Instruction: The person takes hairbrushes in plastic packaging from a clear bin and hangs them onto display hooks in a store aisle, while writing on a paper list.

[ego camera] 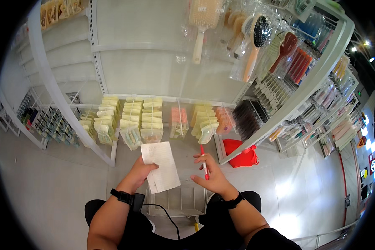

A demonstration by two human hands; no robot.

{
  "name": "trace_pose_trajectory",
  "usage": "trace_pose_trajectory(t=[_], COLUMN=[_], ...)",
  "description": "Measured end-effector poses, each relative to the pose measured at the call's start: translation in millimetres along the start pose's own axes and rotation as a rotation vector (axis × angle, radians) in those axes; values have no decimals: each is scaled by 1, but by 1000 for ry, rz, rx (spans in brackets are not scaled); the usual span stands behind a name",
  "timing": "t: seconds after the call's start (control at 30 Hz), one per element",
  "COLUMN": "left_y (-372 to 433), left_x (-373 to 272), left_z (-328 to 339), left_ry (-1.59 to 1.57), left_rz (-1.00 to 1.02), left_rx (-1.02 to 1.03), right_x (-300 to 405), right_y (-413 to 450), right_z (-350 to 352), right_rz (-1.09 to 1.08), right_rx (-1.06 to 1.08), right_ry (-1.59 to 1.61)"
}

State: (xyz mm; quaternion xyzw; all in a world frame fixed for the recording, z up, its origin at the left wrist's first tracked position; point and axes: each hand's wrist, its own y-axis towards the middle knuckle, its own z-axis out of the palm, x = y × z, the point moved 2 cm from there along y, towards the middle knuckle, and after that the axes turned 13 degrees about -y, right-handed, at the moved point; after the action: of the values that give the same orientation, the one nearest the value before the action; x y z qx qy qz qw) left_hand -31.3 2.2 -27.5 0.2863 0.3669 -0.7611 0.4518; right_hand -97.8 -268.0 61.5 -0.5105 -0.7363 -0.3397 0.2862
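Note:
My left hand (pixel 144 172) holds a small sheet or pad of lined white paper (pixel 163 167) by its left edge, thumb on top. Faint writing shows on it. To its right, my right hand (pixel 211 175) has a red and white pen (pixel 204 162) between the fingers, its red end pointing up toward the shelf. The pen and the paper are apart. Beyond both hands, yellow packets (pixel 130 134) and pink packets (pixel 178 120) hang from hooks. Below the paper, a wire basket (pixel 176 214) stands on the floor between my feet.
Hairbrushes in clear wrap (pixel 257 47) hang at upper right. Dark packets (pixel 246 118) hang below them. A red bag (pixel 240 153) lies on the floor by the white rack post (pixel 287 103). More hanging goods (pixel 54 123) are at left. A black cable (pixel 165 212) runs from my left wrist.

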Motion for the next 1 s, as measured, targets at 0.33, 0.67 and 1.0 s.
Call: trace_pose_trajectory(t=[0.33, 0.67, 1.0], left_y=[4, -6, 18], left_x=[25, 38, 6], left_z=[-47, -32, -104], left_ry=[378, 47, 401], left_rz=[368, -161, 186], left_rx=[-235, 135, -289], right_x=[-6, 11, -23], right_y=[5, 3, 13], right_z=[60, 127, 109], right_rz=[-5, -173, -188], right_rx=[211, 402, 456], right_ry=[-21, -387, -487])
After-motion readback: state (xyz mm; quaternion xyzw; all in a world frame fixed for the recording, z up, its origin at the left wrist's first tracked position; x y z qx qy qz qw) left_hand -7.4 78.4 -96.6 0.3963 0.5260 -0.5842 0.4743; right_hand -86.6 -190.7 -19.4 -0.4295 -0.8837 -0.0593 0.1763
